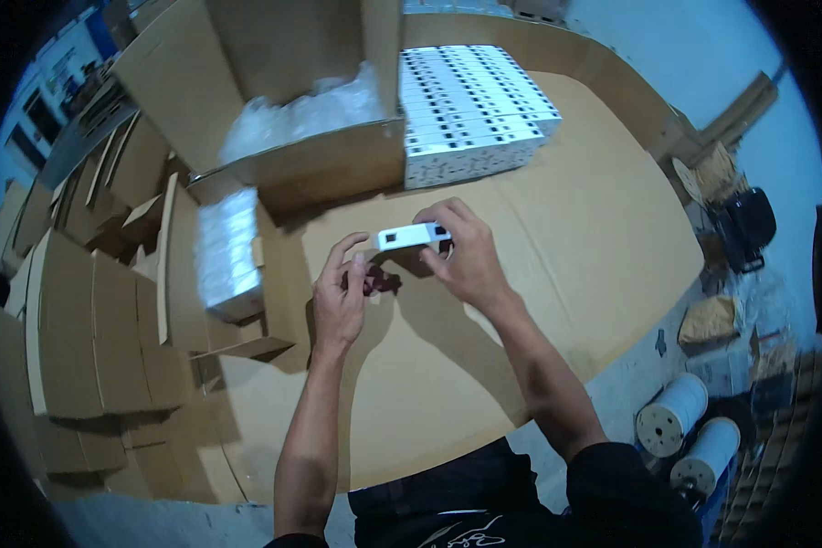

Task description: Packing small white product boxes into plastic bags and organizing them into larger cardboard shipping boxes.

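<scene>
Over the cardboard-covered table [575, 247], my right hand [470, 251] grips a small, long white box [406, 237] by its right end. Its visible face carries dark square marks. My left hand [338, 297] is just off the box's left end, thumb and forefinger apart, with nothing visible between them. Below the box a dark red thing [384, 281] shows beside the left fingers; its kind is unclear. Farther back stand tightly packed rows of similar white boxes [475, 110], marked with dark squares.
Beyond my left hand is a large open carton [329, 164] with clear plastic bags [306, 114]. A smaller carton [279, 274] at left holds plastic-wrapped white packs [228, 251]. Folded cardboard [100, 329] crowds the left. White spools [671, 416] stand on the floor at right.
</scene>
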Tool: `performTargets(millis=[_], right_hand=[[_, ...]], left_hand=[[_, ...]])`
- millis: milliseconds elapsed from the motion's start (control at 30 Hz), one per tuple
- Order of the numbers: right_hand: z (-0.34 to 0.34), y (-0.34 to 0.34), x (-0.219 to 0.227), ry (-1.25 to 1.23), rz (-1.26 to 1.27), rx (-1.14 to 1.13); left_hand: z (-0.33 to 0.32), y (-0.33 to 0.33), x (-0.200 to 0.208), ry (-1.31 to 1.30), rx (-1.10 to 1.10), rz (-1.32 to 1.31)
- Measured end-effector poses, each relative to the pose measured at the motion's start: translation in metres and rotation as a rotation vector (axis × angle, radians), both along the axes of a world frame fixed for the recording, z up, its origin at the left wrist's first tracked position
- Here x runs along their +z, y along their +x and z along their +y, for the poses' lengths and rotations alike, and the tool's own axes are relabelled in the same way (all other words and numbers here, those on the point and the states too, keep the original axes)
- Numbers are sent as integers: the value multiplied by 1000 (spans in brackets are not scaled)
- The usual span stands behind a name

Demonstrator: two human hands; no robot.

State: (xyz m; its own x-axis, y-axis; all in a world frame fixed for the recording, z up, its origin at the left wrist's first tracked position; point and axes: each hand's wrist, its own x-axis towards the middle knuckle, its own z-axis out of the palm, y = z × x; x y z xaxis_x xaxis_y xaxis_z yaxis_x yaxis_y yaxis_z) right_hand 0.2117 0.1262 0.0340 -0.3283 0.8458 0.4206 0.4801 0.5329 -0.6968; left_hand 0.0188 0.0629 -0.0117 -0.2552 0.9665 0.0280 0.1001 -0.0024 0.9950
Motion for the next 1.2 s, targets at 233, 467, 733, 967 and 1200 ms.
performTargets(millis=[233,467,733,967,1200], right_hand=[[-13,-42,-37,-186,375,168],[5,-34,-66,-349,445,158],[3,-33,-47,-315,290,161],[5,-29,-46,-285,264,217],[3,-22,-51,-118,-38,179]], left_hand=[[8,-27,-10,85,40,-168],[9,-22,5,91,-16,-125],[7,-26,6,71,-48,10],[4,-18,7,288,50,118],[-1,-17,41,561,299,413]])
